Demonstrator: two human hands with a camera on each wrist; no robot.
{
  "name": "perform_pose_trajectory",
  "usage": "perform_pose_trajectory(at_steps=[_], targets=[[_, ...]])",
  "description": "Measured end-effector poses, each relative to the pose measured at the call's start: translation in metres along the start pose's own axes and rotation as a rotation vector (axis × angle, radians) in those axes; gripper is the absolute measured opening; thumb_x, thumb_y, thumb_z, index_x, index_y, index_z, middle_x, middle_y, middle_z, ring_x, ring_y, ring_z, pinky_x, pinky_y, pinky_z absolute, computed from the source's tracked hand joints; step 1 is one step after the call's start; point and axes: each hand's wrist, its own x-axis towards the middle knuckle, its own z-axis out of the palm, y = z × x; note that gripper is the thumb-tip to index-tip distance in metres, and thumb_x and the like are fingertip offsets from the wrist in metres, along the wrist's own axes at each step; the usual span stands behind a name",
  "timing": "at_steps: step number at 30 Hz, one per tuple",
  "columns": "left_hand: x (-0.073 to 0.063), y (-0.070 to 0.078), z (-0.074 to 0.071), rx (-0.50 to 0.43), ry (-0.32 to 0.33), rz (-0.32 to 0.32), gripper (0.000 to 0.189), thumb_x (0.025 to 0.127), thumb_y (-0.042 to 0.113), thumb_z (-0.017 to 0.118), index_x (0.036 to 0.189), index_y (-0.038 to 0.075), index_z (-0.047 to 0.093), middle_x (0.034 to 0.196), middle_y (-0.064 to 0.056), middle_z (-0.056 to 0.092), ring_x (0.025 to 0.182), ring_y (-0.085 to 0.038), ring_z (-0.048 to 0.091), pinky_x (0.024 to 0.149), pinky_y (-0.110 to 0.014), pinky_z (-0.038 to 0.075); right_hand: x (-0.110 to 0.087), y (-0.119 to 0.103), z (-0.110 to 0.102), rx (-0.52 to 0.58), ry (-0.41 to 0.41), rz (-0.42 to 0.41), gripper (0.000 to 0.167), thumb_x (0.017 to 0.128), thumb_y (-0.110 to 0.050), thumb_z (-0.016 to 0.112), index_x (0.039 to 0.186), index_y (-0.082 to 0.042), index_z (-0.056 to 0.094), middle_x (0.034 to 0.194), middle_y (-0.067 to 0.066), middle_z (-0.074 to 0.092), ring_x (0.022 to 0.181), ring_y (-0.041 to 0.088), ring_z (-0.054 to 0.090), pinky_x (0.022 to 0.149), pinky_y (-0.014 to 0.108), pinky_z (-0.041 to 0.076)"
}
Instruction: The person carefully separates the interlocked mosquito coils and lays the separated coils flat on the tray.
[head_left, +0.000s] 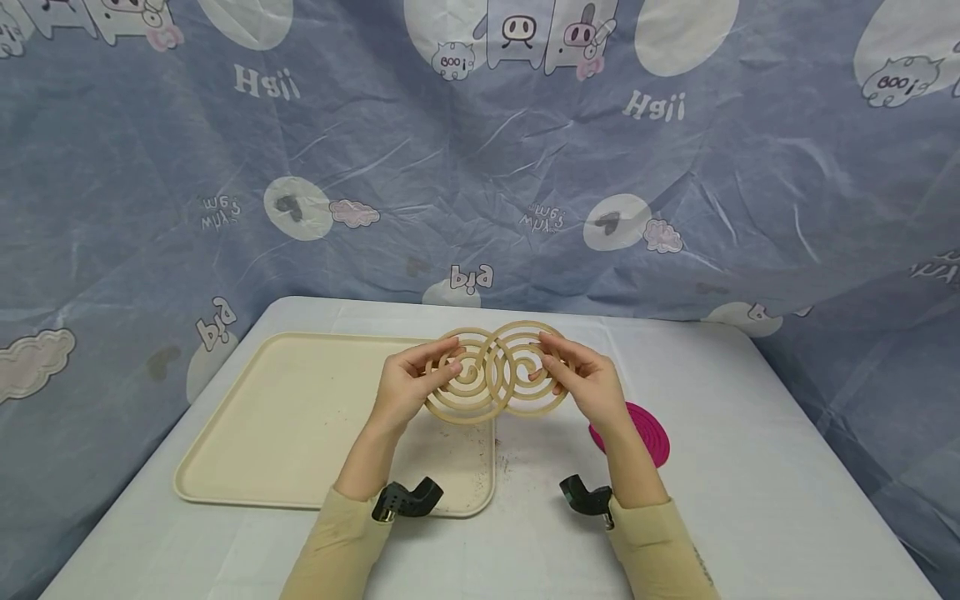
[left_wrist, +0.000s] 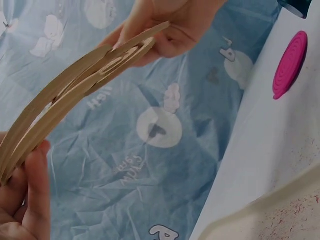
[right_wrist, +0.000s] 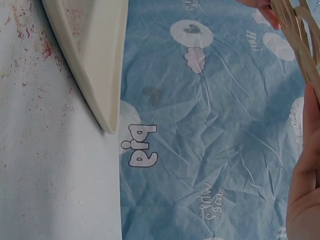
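Two tan mosquito coils overlap in the middle of the head view: one lies left [head_left: 465,419], the other right [head_left: 525,324], their rings crossing where they meet. My left hand [head_left: 405,382] pinches the left coil's outer side between thumb and fingers. The right coil is held at its far side by my right hand [head_left: 596,385], thumb on the near face. Seen nearly edge-on in the left wrist view, the coils [left_wrist: 75,95] stand slightly apart in layers. Only part of them [right_wrist: 299,47] shows in the right wrist view. Both hands are above the table.
A large cream tray [head_left: 300,417] lies on the left of the white table [head_left: 750,467]. A flat magenta coil [head_left: 654,437] rests on the table, partly behind my right forearm. Reddish crumbs [right_wrist: 47,51] are scattered beside the tray. A patterned blue cloth [head_left: 465,167] hangs behind.
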Motion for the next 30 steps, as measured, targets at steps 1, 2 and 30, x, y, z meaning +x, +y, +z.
perform_pose_trajectory(at_steps=[1, 2, 30], targets=[[0.000, 0.000, 0.001, -0.004, 0.017, 0.008, 0.037, 0.081, 0.000, 0.071, 0.116, -0.008, 0.062, 0.106, -0.021, 0.066, 0.074, -0.009, 0.062, 0.056, -0.018, 0.050, 0.000, 0.000, 0.001, -0.004, 0.011, -0.007, 0.033, 0.091, 0.001, 0.057, 0.124, 0.006, 0.056, 0.110, -0.006, 0.067, 0.067, 0.009, 0.060, 0.053, 0.020, 0.048], [0.000, -0.001, 0.001, -0.002, 0.027, 0.013, 0.037, 0.080, 0.000, 0.072, 0.115, -0.008, 0.062, 0.106, -0.021, 0.066, 0.074, -0.008, 0.063, 0.056, -0.019, 0.051, 0.000, 0.000, 0.001, -0.011, 0.011, -0.010, 0.033, 0.092, 0.000, 0.057, 0.124, 0.006, 0.056, 0.109, -0.007, 0.067, 0.069, 0.009, 0.062, 0.053, 0.020, 0.048], [-0.002, -0.001, -0.002, -0.011, -0.112, 0.040, 0.033, 0.081, -0.006, 0.068, 0.113, -0.013, 0.061, 0.095, -0.012, 0.069, 0.065, -0.010, 0.062, 0.059, -0.023, 0.054, 0.001, 0.001, 0.001, 0.054, -0.096, -0.073, 0.033, 0.091, 0.007, 0.054, 0.123, 0.006, 0.057, 0.102, 0.002, 0.069, 0.074, 0.013, 0.067, 0.058, 0.024, 0.054]])
